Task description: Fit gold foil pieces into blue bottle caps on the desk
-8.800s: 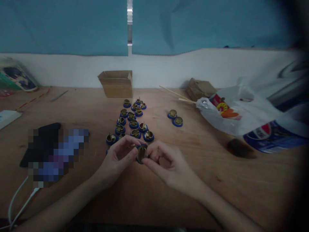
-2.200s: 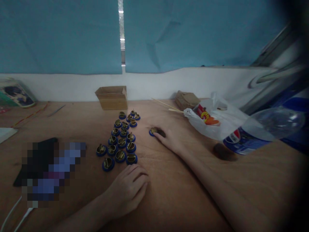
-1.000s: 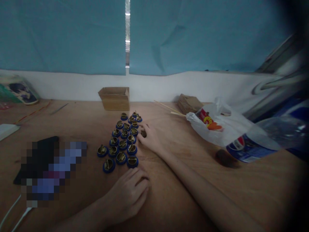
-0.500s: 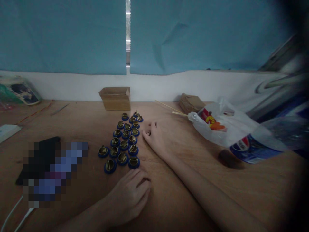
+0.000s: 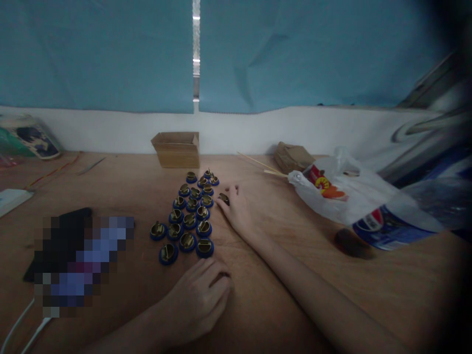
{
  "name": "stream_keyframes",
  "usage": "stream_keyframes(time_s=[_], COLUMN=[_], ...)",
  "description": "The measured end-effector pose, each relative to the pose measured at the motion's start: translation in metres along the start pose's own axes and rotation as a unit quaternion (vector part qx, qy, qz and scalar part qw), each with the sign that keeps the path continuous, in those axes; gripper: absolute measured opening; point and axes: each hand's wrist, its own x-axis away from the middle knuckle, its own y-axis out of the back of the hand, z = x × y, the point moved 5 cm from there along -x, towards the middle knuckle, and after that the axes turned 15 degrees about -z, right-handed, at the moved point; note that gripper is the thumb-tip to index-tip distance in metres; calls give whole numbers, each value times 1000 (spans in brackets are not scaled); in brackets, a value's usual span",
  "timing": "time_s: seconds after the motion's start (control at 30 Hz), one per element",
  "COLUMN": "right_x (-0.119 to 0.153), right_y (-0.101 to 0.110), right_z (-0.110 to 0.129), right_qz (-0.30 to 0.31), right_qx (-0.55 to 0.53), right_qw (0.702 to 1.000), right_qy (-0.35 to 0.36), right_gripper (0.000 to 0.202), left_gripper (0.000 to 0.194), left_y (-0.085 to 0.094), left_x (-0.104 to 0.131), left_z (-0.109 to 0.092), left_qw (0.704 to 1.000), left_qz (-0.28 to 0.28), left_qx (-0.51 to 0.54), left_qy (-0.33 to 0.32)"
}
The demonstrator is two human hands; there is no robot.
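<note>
Round blue-rimmed pieces with brass-coloured backs and metal clips, like badges lying face down, stand in uneven rows on the wooden table. Right of these rows, my right hand has its thumb and fingers closed around a similar small round metal piece; its rim is mostly hidden. My left hand rests on the table just below the nearest badge-like piece. Its fingers are curled inward, and whatever lies under them, if anything, is out of sight.
An open cardboard box stands by the wall. Brown paper packaging, thin sticks, a white plastic bag and a Pepsi bottle lie to the right. A dark flat object and white cables lie left.
The round metal piece in my right hand shows more, turned with its back into view between thumb and fingers. My left hand has barely moved.
</note>
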Motion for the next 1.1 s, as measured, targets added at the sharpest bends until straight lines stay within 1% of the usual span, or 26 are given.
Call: stream_keyframes(time_s=[0.1,0.23,0.43,0.57,0.7,0.83,1.0,1.1], right_x=[-1,-3,-6,-7,-5,-4,-4,-3], right_y=[-2,-5,-7,-8,-8,-6,-6,-8], right_z=[-2,-4,-5,-3,2,6,7,7], right_qz=[-1,13,26,42,60,65,73,81], right_qx=[-2,11,55,74,74,72,57,38], right_qw=[1000,1000,998,996,994,993,993,993], right_qy=[-11,-19,5,35,59,66,69,77], right_gripper=[16,11,19,23,23,24,26,31], left_gripper=[15,16,16,16,17,16,15,15], left_y=[0,-1,-1,0,0,-1,-1,0], left_x=[0,0,1,0,1,2,1,0], left_z=[-1,0,0,-1,-1,0,0,0], left_qw=[1000,1000,1000,1000,1000,1000,1000,1000], left_qz=[4,15,16,16,13,14,9,6], left_qx=[-5,-6,-6,-7,-6,-8,-10,-7], left_qy=[-1,6,4,6,3,4,3,1])
